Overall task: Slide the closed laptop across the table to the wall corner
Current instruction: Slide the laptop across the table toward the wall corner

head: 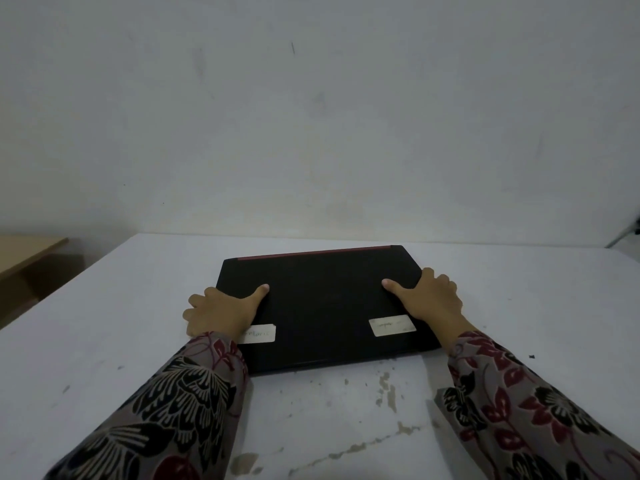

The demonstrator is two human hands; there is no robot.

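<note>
The closed laptop [323,306] lies flat on the surface [104,358], its far edge just short of the wall [311,116]. The left hand [221,311] and right hand [427,297] clasp its side edges, thumbs on the lid, fingers [194,303] curled over. Uneven pushing could skew it or knock it against the wall. No containers are visible.

I see a plain pale wall [311,116], scuffed and dimly lit, behind a white table [104,341] with chipped paint. A wooden desk [31,251] stands at far left against it.
</note>
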